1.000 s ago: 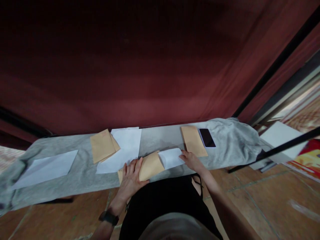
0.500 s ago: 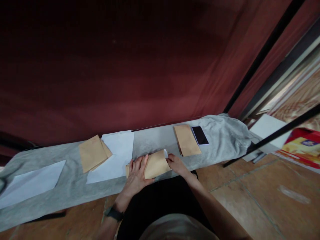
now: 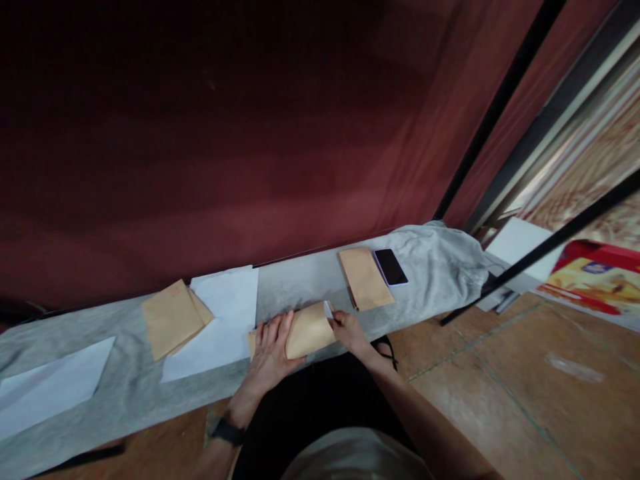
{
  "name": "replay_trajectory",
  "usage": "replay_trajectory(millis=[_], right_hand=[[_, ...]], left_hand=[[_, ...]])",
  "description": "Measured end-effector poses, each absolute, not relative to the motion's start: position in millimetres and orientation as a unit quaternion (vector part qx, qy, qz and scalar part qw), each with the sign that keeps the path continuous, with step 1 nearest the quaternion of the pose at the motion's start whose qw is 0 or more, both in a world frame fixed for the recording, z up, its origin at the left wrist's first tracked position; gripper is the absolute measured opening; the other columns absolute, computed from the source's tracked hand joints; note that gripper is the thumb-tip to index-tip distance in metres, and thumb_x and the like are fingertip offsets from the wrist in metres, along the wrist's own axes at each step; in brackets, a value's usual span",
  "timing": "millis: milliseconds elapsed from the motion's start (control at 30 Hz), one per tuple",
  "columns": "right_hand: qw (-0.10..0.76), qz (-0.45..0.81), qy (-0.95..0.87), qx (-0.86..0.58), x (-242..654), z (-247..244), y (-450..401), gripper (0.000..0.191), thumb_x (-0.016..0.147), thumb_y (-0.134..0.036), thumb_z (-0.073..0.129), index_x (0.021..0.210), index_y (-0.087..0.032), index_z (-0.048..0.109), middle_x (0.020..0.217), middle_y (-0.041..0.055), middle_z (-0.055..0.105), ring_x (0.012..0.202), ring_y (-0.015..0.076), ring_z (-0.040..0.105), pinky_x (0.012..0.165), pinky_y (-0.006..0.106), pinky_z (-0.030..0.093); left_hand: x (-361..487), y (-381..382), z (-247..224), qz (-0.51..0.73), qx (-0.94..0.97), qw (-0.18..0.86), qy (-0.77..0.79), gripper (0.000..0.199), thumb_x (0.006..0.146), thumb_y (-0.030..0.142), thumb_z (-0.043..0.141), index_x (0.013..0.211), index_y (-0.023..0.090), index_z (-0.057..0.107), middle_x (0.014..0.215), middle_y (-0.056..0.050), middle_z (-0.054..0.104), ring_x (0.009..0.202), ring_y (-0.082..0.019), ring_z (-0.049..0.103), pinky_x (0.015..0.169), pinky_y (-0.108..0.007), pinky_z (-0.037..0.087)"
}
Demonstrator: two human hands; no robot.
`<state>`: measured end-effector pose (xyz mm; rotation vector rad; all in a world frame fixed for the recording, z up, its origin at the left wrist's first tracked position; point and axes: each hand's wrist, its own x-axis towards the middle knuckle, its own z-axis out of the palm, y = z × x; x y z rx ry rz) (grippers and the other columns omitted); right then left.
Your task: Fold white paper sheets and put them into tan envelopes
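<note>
A brown paper envelope (image 3: 311, 330) lies on the cloth in front of me, its right end bulging open. White paper (image 3: 328, 310) shows in that mouth, mostly hidden inside. My left hand (image 3: 273, 343) rests flat over the envelope's left part, fingers spread and thumb along the near edge. At the mouth, my right hand (image 3: 349, 330) is closed in a pinch at the white paper; its fingertips are partly hidden by the envelope. Another brown edge (image 3: 252, 343) pokes out left of my left hand.
A grey cloth (image 3: 295, 287) covers the long bench. Brown envelopes (image 3: 173, 320) overlap a white sheet (image 3: 225, 313) on the left, with more white paper (image 3: 55, 387) farther left. To the right lie another brown envelope (image 3: 367, 279) and a phone (image 3: 391, 267). A black pole (image 3: 540, 250) crosses the right side.
The view has shifted slightly. Less of the white paper shows at the envelope's mouth, and my right fingers are closer in to it. My left hand stays on the envelope.
</note>
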<state>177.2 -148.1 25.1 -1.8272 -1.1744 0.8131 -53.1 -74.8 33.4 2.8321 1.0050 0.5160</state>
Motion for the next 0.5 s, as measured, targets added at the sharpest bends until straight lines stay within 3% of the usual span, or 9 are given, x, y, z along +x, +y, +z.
replay_trajectory(millis=[100, 300, 500], right_hand=[[0.403, 0.321, -0.461, -0.722, 177.9, 26.0, -148.1, 0.031, 0.092, -0.026, 0.053, 0.064, -0.021, 0.066, 0.077, 0.0032, 0.073, 0.075, 0.0181, 0.068, 0.067, 0.024, 0.048], [0.415, 0.317, -0.453, -0.723, 177.3, 24.5, -145.6, 0.027, 0.09, -0.022, 0.055, 0.064, -0.021, 0.064, 0.079, 0.0043, 0.073, 0.076, 0.0184, 0.068, 0.069, 0.025, 0.048], [0.448, 0.288, -0.421, -0.734, 176.4, 19.2, -148.4, 0.006, 0.084, -0.02, 0.057, 0.085, -0.022, 0.062, 0.085, 0.0029, 0.071, 0.081, 0.0182, 0.068, 0.075, 0.027, 0.05]], left_hand=[[-52.4, -74.2, 34.6, 0.165, 0.93, 0.045, 0.324, 0.114, 0.075, 0.041, 0.077, 0.163, 0.024, 0.008, 0.144, -0.016, 0.048, 0.135, -0.036, 0.046, 0.12, -0.059, 0.022], [-50.4, -73.5, 37.3, 0.157, 0.934, 0.043, 0.319, 0.112, 0.076, 0.043, 0.076, 0.163, 0.025, 0.007, 0.145, -0.016, 0.048, 0.134, -0.036, 0.047, 0.12, -0.058, 0.023], [-49.9, -74.0, 37.8, 0.162, 0.935, 0.031, 0.314, 0.112, 0.075, 0.042, 0.076, 0.163, 0.023, 0.009, 0.144, -0.016, 0.049, 0.133, -0.037, 0.048, 0.12, -0.06, 0.021]])
